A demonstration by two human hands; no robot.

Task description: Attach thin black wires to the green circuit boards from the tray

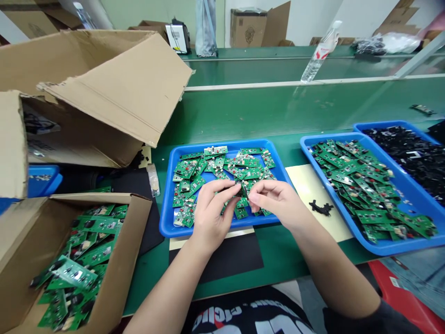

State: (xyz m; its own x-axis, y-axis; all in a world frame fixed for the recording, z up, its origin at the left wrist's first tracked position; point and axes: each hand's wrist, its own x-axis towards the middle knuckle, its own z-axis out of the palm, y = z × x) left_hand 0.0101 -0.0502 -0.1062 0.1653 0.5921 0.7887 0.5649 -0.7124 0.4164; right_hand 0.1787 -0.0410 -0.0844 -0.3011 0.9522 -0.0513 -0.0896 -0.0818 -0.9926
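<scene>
My left hand (213, 211) and my right hand (276, 200) meet over the near edge of a blue tray (167, 204) filled with several small green circuit boards. Both hands pinch one small green circuit board (242, 189) with a dark part on it, fingers curled round it from either side. More green boards (194, 176) lie loose in the tray just behind my fingers.
A second blue tray (410, 195) of green boards sits at the right, with a tray of black parts (413, 153) behind it. A small black part (321, 207) lies on a yellowish mat. Cardboard boxes stand at left, one (79, 264) holding green boards. A plastic bottle (318, 53) stands farther back.
</scene>
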